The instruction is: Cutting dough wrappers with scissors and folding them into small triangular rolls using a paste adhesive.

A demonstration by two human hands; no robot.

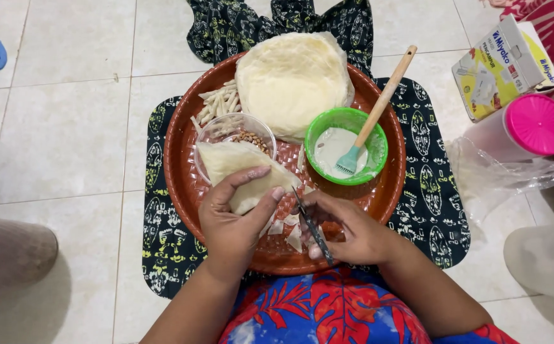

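Left hand pinches a folded pastry wrapper over the woven brown tray; right hand, just right, grips small scissors touching the wrapper's near edge.

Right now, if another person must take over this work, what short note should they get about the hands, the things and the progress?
Left hand: holds a folded wrapper sheet over the woven tray.
Right hand: holds a small knife, its tip at the sheet's edge.
Things: stack of wrapper sheets at the tray's far side; green bowl of white paste with a brush; clear bowl of filling; pale sticks beside it.
Done: some trimmings lie cut on the tray.
Left: this sheet is still in hand and the stack looks untouched.
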